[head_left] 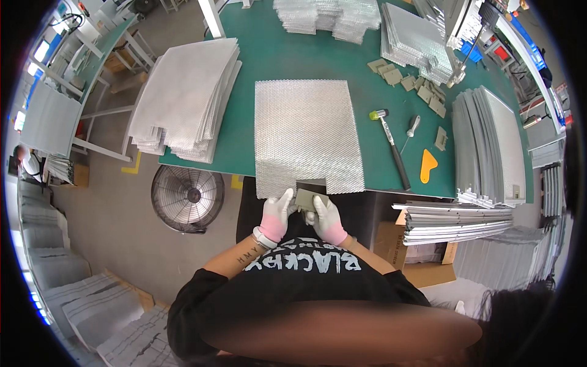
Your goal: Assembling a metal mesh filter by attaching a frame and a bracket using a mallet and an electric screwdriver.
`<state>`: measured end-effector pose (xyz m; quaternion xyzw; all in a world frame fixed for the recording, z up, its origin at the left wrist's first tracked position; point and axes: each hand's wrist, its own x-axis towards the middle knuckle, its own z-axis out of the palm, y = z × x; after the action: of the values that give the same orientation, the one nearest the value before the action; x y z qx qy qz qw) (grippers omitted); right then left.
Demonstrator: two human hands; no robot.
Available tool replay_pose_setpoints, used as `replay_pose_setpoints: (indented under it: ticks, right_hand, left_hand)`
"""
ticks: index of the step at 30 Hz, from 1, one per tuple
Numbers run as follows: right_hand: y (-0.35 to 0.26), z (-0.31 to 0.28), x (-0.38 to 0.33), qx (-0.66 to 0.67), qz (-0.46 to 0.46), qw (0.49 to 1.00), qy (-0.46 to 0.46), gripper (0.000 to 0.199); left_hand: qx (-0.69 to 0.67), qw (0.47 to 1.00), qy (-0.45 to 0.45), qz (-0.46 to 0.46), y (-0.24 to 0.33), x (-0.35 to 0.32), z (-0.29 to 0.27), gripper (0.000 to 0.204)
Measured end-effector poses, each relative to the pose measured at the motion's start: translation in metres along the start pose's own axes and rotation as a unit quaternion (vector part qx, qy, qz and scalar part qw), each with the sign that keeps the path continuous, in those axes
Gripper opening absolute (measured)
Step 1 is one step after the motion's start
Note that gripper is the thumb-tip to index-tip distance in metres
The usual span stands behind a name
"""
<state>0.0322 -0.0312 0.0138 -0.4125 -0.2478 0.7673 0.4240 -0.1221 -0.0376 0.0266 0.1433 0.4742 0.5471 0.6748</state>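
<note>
A silvery sheet of metal mesh [309, 131] lies on the green table, with a square notch in its near edge. Just in front of that notch is a small grey-green plate [310, 199], tilted and held over the table's near edge. My right hand [328, 218], in a white glove with a pink cuff, grips the plate's right side, thumb on top. My left hand [277, 213], gloved alike, is closed at the plate's left edge beside the mesh corner; its fingertips are partly hidden.
Right of the mesh lie a hammer [394, 153], a screwdriver [411, 129] and a yellow scraper [428, 166]. Several loose grey-green plates [431, 96] sit farther back. Mesh stacks stand left [183, 98] and right [489, 144]. A floor fan [188, 199] is left below the table.
</note>
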Motion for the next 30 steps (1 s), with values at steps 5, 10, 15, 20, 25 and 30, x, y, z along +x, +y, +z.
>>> replay_pose_setpoints:
  ticks: [5,10,15,20,25,30]
  right_hand:
    - [-0.027,-0.016,0.015,-0.205,0.018,0.979,-0.008,0.028]
    - [-0.016,-0.016,0.015,-0.322,-0.068,0.944,0.007,0.029]
    - [-0.026,-0.003,0.001,-0.080,-0.076,0.982,0.155,0.027]
    - [-0.025,-0.004,0.001,-0.130,-0.061,0.976,0.163,0.027]
    - [-0.009,-0.017,0.006,-0.105,-0.081,0.973,0.190,0.023]
    - [0.004,-0.035,0.006,-0.178,-0.011,0.984,0.009,0.042]
  left_hand:
    - [0.084,0.996,-0.036,-0.011,0.008,-0.008,0.007,0.029]
    - [0.160,0.981,-0.100,-0.050,-0.006,0.001,0.001,0.036]
    - [0.262,0.959,-0.091,-0.052,0.017,-0.001,0.003,0.041]
    - [0.111,0.984,-0.130,-0.057,0.001,0.005,-0.006,0.031]
    - [0.011,0.986,-0.131,-0.104,0.007,-0.005,0.003,0.033]
    - [0.655,0.638,-0.398,-0.074,0.058,-0.001,-0.006,0.049]
